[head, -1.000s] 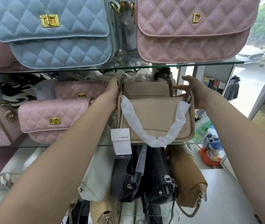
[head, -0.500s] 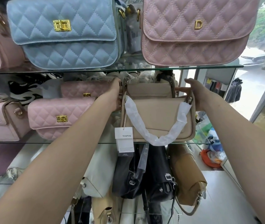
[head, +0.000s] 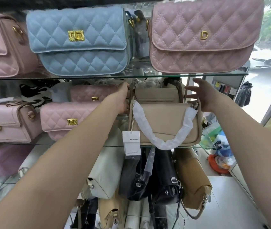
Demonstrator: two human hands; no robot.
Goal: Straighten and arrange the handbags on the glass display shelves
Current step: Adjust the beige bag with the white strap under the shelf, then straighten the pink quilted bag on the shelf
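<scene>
1. Soft daylight enters from the right of the frame, where the street scene looks washed out and overexposed.
2. The upper left corner stays dim and murky.
3. The glass shelf edge (head: 148, 76) carries faint reflections.
4. Wide-angle distortion bends lines near the edges.
5. Detail is slightly soft throughout, with mild blur.

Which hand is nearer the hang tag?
Left. The left hand sits at the beige bag's upper left corner, above the hang tag; the right hand is across the bag.
</scene>
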